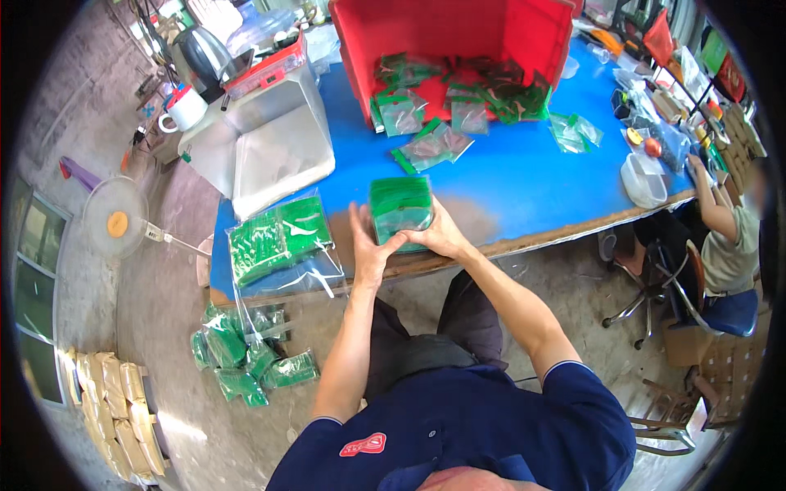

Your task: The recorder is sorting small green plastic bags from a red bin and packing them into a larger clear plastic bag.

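While left fingers (358, 221) spread, right (442, 222) clasp packets (400, 199).

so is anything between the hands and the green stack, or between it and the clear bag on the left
Nothing visible separates the right hand or left hand from the green stack; both are right at it. Between it and the clear bag stands the left hand, at the stack's left side.
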{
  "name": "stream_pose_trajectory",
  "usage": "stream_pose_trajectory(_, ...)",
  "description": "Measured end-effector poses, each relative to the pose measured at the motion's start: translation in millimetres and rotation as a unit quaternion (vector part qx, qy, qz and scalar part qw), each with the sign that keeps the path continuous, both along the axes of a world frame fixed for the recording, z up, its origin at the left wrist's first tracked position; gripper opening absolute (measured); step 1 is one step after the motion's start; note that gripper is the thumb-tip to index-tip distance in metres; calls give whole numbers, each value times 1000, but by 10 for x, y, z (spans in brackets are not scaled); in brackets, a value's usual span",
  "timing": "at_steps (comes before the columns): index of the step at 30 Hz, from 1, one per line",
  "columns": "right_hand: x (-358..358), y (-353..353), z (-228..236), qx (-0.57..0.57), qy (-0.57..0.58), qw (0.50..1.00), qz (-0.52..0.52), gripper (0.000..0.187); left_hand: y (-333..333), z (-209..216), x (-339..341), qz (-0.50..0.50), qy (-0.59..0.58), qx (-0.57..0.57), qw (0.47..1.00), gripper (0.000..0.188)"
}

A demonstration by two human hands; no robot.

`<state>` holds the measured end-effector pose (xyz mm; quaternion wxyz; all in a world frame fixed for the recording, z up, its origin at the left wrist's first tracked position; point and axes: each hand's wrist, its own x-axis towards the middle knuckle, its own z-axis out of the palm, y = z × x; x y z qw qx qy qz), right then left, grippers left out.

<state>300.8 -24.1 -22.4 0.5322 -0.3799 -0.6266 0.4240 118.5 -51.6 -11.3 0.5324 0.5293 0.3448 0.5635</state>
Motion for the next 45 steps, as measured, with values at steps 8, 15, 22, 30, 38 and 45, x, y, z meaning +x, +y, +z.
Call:
stream_pose_trajectory(8,-343,-249,216,-183,289,939,42,78,-168,39,55,-37,-262,-98,959,82)
stream_pose_trajectory(15,115,-87,359,-61,-82,993,64,95,-112,65,-299,-32,138,91,986,130)
stream_pose_trajectory(22,84,-9,225,-110,-20,990,89,72,-152,7,-280,-39,97,61,993,135)
stream_pose_trajectory(30,121,-64,234,-104,-93,987,84,67,-205,9,-268,28,226,96,969,83)
stream_pose_trajectory(38,-49,-729,1497,363,-441,819,-54,116,-466,439,-139,28,243,99,965,72)
stream_pose_trajectory(45,292,-643,1126,-119,-184,969,118,63,-682,597,-86,-80,-26,5,996,106)
